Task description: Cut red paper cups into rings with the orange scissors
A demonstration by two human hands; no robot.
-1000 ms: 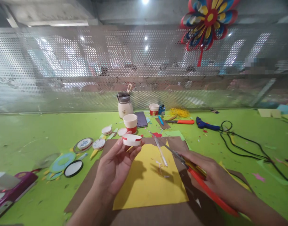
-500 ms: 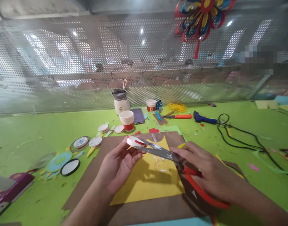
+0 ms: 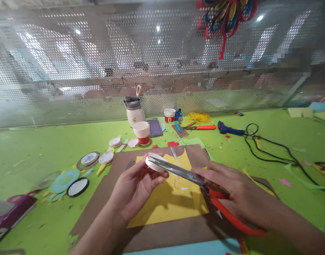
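Note:
My left hand (image 3: 137,186) pinches a short white paper-cup ring with red marks (image 3: 155,162) above a yellow paper sheet (image 3: 170,198). My right hand (image 3: 233,193) grips red-handled scissors (image 3: 194,177), whose steel blades reach left and meet the ring's rim. Both hands hover over a brown cardboard sheet (image 3: 162,233) on the green table (image 3: 32,148).
A red-banded paper cup (image 3: 141,132), a white bottle (image 3: 134,111), a small paint pot (image 3: 169,114), a knife with an orange handle (image 3: 202,127), a blue glue gun (image 3: 230,129) with black cable (image 3: 274,148), round paper discs (image 3: 77,186) and a purple stapler (image 3: 8,216) lie around. A perforated metal screen (image 3: 72,71) backs the table.
The ring has been tilted and lowered toward me. The scissors have swung left from beside the ring until their blades reach its rim. The view has dropped slightly.

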